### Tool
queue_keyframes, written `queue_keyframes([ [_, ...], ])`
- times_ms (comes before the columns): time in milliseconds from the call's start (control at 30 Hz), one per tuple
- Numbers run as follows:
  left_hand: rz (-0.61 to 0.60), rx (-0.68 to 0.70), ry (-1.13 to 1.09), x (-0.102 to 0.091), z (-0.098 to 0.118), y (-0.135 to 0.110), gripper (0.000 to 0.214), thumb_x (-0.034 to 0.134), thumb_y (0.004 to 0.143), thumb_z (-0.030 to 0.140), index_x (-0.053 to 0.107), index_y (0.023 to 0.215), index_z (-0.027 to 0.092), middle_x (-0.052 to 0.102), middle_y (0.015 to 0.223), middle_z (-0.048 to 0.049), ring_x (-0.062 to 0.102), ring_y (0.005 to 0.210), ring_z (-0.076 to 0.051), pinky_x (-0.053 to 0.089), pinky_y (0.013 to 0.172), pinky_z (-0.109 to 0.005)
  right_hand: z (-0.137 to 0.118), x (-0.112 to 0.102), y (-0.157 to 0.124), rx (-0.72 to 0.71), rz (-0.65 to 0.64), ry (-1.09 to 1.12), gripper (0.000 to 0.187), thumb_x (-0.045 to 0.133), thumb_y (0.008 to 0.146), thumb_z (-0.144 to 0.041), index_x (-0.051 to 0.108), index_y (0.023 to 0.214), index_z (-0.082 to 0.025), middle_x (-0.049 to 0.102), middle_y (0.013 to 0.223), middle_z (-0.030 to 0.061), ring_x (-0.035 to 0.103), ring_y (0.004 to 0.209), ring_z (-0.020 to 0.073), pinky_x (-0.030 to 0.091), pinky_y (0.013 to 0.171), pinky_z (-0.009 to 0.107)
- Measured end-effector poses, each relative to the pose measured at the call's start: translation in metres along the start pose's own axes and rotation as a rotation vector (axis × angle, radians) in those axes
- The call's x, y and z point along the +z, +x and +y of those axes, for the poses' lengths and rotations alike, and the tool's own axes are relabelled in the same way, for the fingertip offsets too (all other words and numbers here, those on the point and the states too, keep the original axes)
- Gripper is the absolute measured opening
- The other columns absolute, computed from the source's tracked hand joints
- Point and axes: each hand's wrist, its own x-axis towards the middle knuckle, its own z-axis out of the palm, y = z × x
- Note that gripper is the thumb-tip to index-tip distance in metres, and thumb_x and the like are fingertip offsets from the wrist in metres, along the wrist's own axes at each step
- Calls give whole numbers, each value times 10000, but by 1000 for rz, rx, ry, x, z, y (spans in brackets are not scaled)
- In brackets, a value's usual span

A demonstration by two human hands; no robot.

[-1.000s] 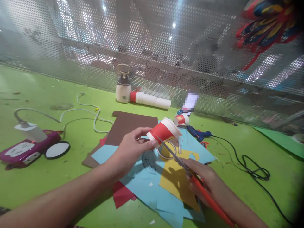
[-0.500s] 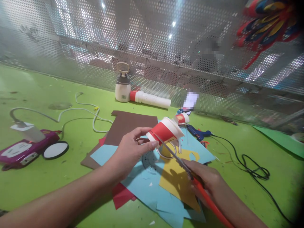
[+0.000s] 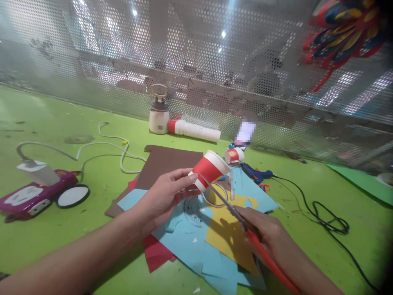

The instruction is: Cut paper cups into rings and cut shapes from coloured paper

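My left hand point(image 3: 164, 194) pinches a red and white paper cup point(image 3: 209, 169) by its base end and holds it on its side above the papers. My right hand point(image 3: 264, 233) grips red-handled scissors point(image 3: 233, 211), whose blades reach up to the cup's lower edge. Under both hands lie sheets of light blue paper point(image 3: 187, 241), yellow paper point(image 3: 227, 235), red paper point(image 3: 156, 252) and brown paper point(image 3: 167, 162). A roll of clear tape point(image 3: 215, 197) rests on the sheets just below the cup.
On the green table point(image 3: 92, 229) are a purple toy car point(image 3: 39, 192) with a white charger and cable point(image 3: 104, 143), a white bottle point(image 3: 159, 110), a stack of cups lying down point(image 3: 195, 130), a small cup point(image 3: 235, 155), a blue glue gun point(image 3: 254, 172) with black cord point(image 3: 325, 217). Perforated metal screen point(image 3: 196, 61) behind.
The cup has turned slightly in my left hand, its rim now pointing more up and to the right. The scissors stay at its edge. Both arms hold nearly still.
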Motion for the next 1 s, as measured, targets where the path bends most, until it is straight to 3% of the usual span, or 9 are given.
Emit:
queue_keyframes([
  [433, 85, 112, 138, 1, -8, 1, 385, 784, 724, 313, 677, 1056, 150, 667, 1138, -122, 666, 867, -196, 545, 811, -367, -4, -5, -1, 39, -37, 6, 418, 453, 938, -209, 519, 1347, -261, 664, 1139, 50, 613, 987, 224, 468, 854, 352],
  [633, 81, 118, 112, 1, -8, 0, 390, 775, 742, 305, 655, 1078, 149, 670, 1107, -107, 660, 871, -185, 546, 823, -360, -9, -1, 0, 38, 11, -2, 392, 453, 925, -214, 587, 1293, -230, 694, 980, 45, 636, 945, 238, 495, 819, 340],
  [767, 80, 119, 90, 1, -8, 1, 398, 787, 723, 304, 665, 1069, 150, 675, 1083, -104, 668, 842, -188, 548, 811, -370, -10, 1, -1, 25, 23, -12, 415, 471, 902, -189, 585, 1296, -247, 693, 1052, 49, 627, 993, 249, 485, 856, 355],
  [1000, 129, 126, 98, 1, -7, 0, 389, 797, 709, 294, 656, 1043, 153, 671, 1066, -98, 664, 832, -183, 545, 787, -348, -11, 3, -2, 38, 11, -22, 403, 468, 893, -167, 588, 1273, -230, 693, 997, 40, 631, 899, 233, 487, 790, 344],
])
